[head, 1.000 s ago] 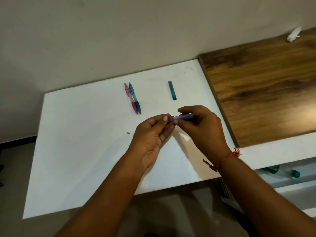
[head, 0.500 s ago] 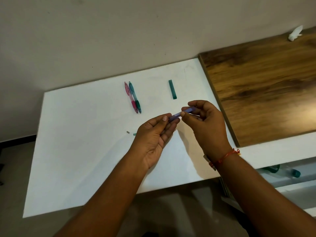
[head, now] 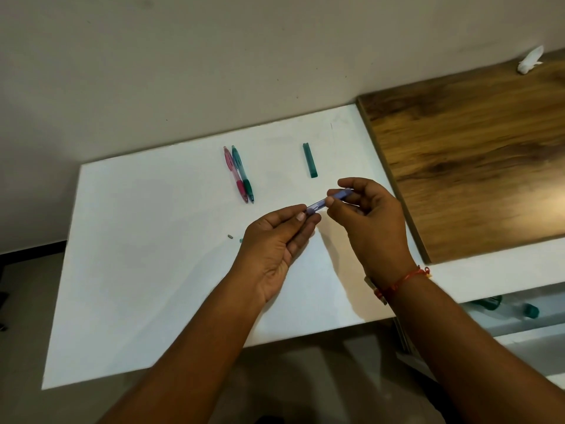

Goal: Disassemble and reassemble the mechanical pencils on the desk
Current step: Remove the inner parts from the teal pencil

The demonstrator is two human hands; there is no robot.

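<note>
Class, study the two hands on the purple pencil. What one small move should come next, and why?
Probably the right hand should ease its end away from the left hand, perhaps with a slight twist. Each hand pinches one end of the purple pencil, held above the white desk, so a pull along its length looks likeliest to separate it.

pencils (head: 235,174) (head: 243,174) (head: 318,205): 3 | green case (head: 310,160): 1 | small loose parts (head: 230,236) (head: 241,240): 2 | hands (head: 275,249) (head: 373,228): 2

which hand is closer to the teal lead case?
Right. The right hand, gripping the purple pencil, is just toward the person from the teal lead case; the left hand, holding its other end, is farther back and left.
</note>
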